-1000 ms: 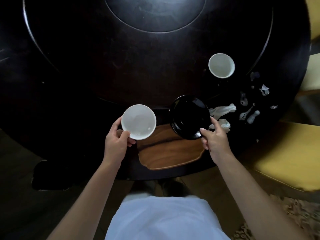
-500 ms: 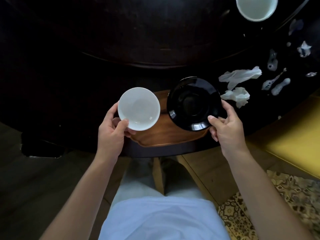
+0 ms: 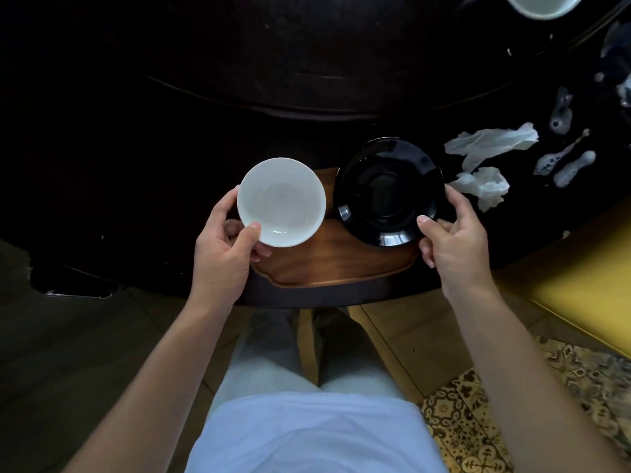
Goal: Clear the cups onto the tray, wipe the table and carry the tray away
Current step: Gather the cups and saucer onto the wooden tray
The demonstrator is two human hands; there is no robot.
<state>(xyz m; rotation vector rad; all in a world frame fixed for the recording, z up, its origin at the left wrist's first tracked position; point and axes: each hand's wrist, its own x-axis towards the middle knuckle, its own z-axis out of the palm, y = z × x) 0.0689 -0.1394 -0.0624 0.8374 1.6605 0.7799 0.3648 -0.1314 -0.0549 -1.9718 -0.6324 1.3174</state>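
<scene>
My left hand (image 3: 223, 254) grips a small white cup (image 3: 280, 201) by its near rim, holding it over the left end of the brown wooden tray (image 3: 327, 268). A glossy black saucer (image 3: 389, 191) is held at its right edge by my right hand (image 3: 452, 240), over the tray's right end. The tray lies at the near edge of the dark round table (image 3: 239, 80). Another white cup (image 3: 543, 5) stands at the far right, cut off by the frame's top.
Crumpled white tissues (image 3: 485, 148) and several spilled foam blotches (image 3: 566, 162) lie on the table to the right of the saucer. A yellow seat (image 3: 587, 274) is at the right, with a patterned rug (image 3: 478, 421) below it. My legs are under the table's edge.
The view has tilted down and closer to the tray. Both hands have drawn the white cup and the black saucer slightly nearer, over the tray.
</scene>
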